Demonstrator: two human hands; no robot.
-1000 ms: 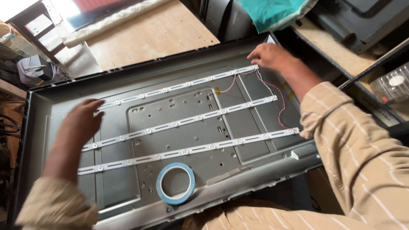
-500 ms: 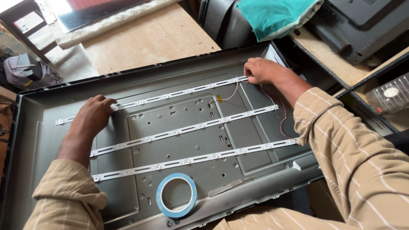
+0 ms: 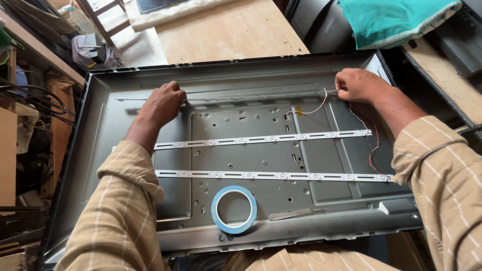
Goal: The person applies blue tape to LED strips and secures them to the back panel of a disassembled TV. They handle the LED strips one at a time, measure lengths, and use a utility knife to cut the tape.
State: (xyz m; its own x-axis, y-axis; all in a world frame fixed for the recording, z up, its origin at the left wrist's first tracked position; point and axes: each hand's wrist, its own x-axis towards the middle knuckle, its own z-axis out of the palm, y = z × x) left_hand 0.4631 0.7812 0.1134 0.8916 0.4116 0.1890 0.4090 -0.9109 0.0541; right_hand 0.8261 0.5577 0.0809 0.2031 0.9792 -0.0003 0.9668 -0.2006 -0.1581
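Far LED strip (image 3: 251, 97) lies left-to-right across the grey back panel (image 3: 125, 108), left hand (image 3: 161, 103) fingers curled together on its left part, right hand (image 3: 359, 85) fingers pinched on its right end.

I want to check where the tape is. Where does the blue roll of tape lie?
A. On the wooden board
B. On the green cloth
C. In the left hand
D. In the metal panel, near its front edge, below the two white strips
D: the roll of tape lies flat in the metal panel, nearer the front edge than the white strips, and neither hand touches it.
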